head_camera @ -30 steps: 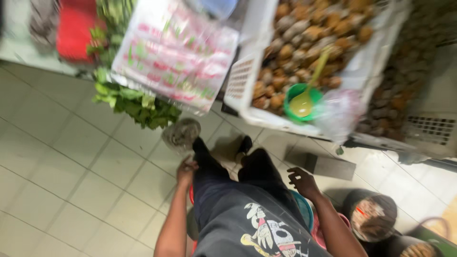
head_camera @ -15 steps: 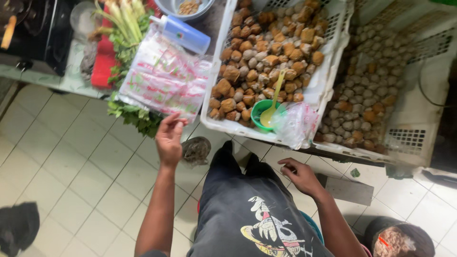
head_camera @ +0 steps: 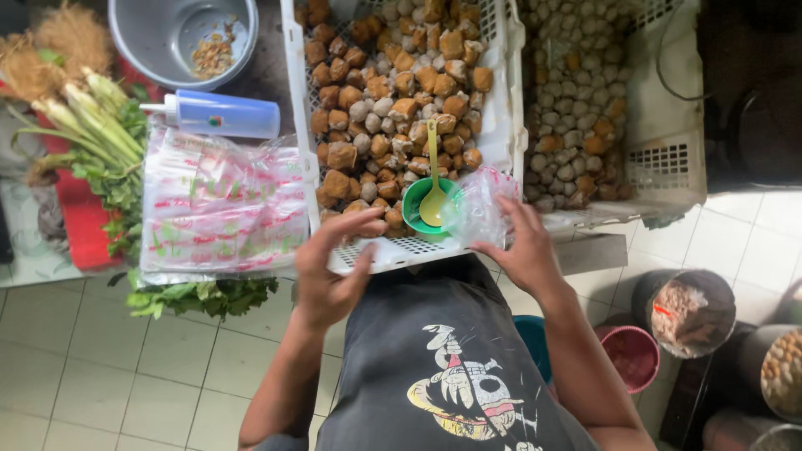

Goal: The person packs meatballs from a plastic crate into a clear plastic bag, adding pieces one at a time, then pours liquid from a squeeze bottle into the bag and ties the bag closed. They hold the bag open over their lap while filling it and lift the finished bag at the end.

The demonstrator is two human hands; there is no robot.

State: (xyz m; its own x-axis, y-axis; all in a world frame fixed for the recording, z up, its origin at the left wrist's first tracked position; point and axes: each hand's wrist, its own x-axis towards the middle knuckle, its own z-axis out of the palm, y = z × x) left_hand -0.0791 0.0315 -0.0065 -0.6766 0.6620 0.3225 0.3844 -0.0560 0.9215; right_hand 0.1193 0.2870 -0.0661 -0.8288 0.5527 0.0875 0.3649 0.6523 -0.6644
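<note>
Head view: right hand (head_camera: 522, 250) pinching limp, slippery clear plastic bag (head_camera: 478, 205) at its rim; left hand (head_camera: 330, 267) spread wide over white crate (head_camera: 393, 250).

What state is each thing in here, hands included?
Left hand: open, at the white crate's front edge, holding nothing.
Right hand: fingers on the clear bag.
Clear bag: crumpled, looks empty.
Green bowl: upright in the crate, yellow spoon in it.
Crate: heaped with brown chunks.
Bottle: lying on its side.
Metal bowl: nearly empty, a few scraps.
</note>
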